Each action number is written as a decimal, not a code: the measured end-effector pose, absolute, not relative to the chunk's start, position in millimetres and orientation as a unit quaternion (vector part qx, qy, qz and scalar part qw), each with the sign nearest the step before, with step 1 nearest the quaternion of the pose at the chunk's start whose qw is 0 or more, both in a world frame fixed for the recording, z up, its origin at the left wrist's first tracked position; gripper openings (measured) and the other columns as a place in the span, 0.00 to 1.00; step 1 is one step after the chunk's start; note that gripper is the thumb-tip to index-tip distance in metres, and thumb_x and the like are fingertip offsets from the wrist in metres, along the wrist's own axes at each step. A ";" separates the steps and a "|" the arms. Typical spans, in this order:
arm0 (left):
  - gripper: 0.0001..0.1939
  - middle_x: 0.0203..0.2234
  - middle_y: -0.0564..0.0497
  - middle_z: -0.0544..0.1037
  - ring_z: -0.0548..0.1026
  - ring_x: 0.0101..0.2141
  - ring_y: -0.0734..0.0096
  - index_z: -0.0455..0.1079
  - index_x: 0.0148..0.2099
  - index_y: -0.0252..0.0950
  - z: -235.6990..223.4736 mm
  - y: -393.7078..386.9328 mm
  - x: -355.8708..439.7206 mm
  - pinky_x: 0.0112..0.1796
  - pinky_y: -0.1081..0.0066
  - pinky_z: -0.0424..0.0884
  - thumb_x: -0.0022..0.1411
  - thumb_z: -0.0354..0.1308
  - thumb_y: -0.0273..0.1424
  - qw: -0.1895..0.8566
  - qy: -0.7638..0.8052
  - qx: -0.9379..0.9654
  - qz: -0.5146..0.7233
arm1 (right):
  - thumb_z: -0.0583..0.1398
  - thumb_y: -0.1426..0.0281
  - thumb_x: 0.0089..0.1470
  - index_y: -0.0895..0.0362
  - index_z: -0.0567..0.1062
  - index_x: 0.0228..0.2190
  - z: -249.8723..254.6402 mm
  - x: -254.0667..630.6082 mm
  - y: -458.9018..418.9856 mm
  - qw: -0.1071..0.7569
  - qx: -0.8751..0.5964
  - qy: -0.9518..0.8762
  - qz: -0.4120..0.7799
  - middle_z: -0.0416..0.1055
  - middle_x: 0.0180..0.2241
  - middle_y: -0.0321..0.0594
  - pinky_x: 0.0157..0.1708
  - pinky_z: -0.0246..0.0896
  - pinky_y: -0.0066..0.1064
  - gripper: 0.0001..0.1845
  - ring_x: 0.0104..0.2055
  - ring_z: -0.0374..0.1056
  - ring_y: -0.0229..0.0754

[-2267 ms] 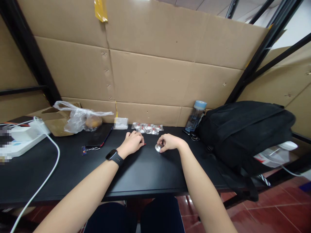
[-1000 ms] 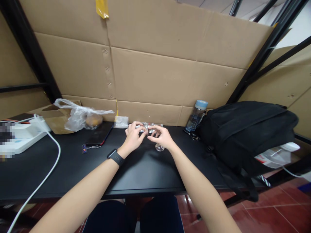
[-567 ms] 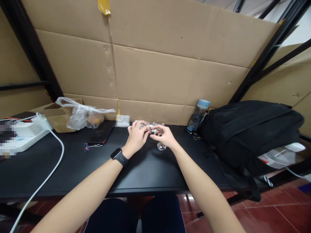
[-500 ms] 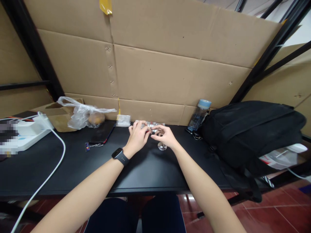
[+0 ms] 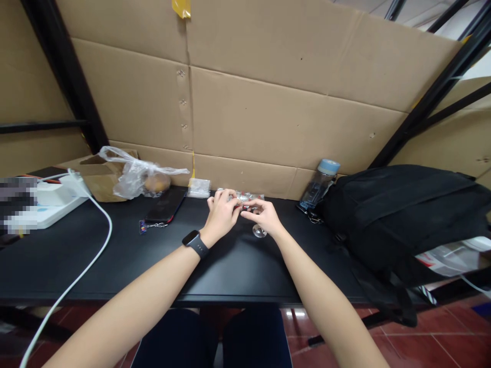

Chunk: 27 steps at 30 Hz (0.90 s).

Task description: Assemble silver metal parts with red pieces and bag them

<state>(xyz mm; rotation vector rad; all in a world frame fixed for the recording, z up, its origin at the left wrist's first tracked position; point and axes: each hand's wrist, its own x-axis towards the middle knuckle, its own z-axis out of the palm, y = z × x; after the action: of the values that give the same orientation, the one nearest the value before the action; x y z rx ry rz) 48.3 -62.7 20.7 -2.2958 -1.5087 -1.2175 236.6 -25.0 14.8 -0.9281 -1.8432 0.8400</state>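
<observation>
My left hand (image 5: 221, 213) and my right hand (image 5: 263, 215) meet fingertip to fingertip over the back of the black table (image 5: 115, 255). Both pinch a small clear packet with a red and silver piece inside (image 5: 242, 206). Just behind them lies a row of the same small packets (image 5: 250, 196). A small shiny silver round object (image 5: 260, 232) rests on the table under my right wrist. A black smartwatch (image 5: 195, 243) is on my left wrist.
A black backpack (image 5: 402, 214) fills the table's right side, with a water bottle (image 5: 320, 185) beside it. At left are a phone (image 5: 166, 205), a keychain (image 5: 148, 225), a plastic bag (image 5: 140, 176), a cardboard box (image 5: 97, 176), a white power strip (image 5: 42, 207) and cable (image 5: 88, 260). Cardboard panels wall the back.
My hands left the table surface and the silver object, rose to the packets at the back and took hold of one. The camera view has drifted slightly left.
</observation>
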 end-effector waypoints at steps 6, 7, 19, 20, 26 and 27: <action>0.05 0.50 0.45 0.71 0.65 0.53 0.53 0.77 0.41 0.41 21.2 -60.3 44.7 0.48 0.55 0.59 0.66 0.59 0.32 0.078 -0.499 -0.749 -0.428 | 0.64 0.55 0.57 0.56 0.83 0.34 17.0 241.9 -18.9 0.443 -0.335 -0.762 0.333 0.80 0.41 0.44 0.42 0.68 0.36 0.17 0.44 0.74 0.47; 0.05 0.50 0.45 0.71 0.65 0.52 0.53 0.77 0.41 0.41 21.2 -60.1 44.3 0.47 0.56 0.59 0.66 0.60 0.32 0.079 -0.497 -0.750 -0.428 | 0.64 0.55 0.57 0.56 0.82 0.34 16.5 241.8 -18.2 0.445 -0.337 -0.761 0.331 0.79 0.40 0.43 0.41 0.68 0.35 0.17 0.42 0.73 0.46; 0.12 0.49 0.48 0.74 0.68 0.51 0.58 0.74 0.50 0.44 18.8 -58.0 46.0 0.49 0.57 0.59 0.72 0.49 0.36 0.019 -0.489 -0.764 -0.420 | 0.61 0.63 0.60 0.57 0.76 0.31 14.3 239.9 -22.8 0.402 -0.366 -0.809 0.223 0.70 0.44 0.45 0.33 0.66 0.30 0.11 0.43 0.70 0.43; 0.12 0.50 0.48 0.73 0.67 0.53 0.56 0.74 0.50 0.45 17.9 -57.8 45.5 0.50 0.57 0.59 0.71 0.52 0.39 0.019 -0.485 -0.773 -0.408 | 0.61 0.64 0.60 0.57 0.76 0.31 14.3 240.2 -23.1 0.399 -0.366 -0.810 0.224 0.69 0.45 0.45 0.32 0.66 0.29 0.10 0.43 0.69 0.42; 0.13 0.53 0.50 0.73 0.64 0.55 0.49 0.77 0.46 0.48 7.3 -50.0 41.3 0.50 0.53 0.60 0.64 0.60 0.45 0.016 -0.482 -0.822 -0.302 | 0.59 0.67 0.61 0.57 0.75 0.34 12.2 241.9 -21.7 0.411 -0.374 -0.810 0.187 0.62 0.50 0.46 0.34 0.68 0.31 0.07 0.43 0.68 0.41; 0.14 0.54 0.50 0.73 0.65 0.55 0.50 0.77 0.47 0.49 6.2 -47.8 39.9 0.49 0.53 0.60 0.65 0.58 0.46 0.013 -0.483 -0.824 -0.295 | 0.59 0.68 0.62 0.57 0.75 0.34 11.0 242.1 -20.6 0.408 -0.375 -0.812 0.182 0.62 0.50 0.46 0.36 0.69 0.32 0.07 0.44 0.68 0.41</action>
<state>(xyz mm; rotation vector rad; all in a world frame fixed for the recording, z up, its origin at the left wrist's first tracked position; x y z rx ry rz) 39.9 -47.8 6.2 -2.5689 -1.5049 -0.9179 242.1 -20.6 11.0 -0.9461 -2.0463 0.4591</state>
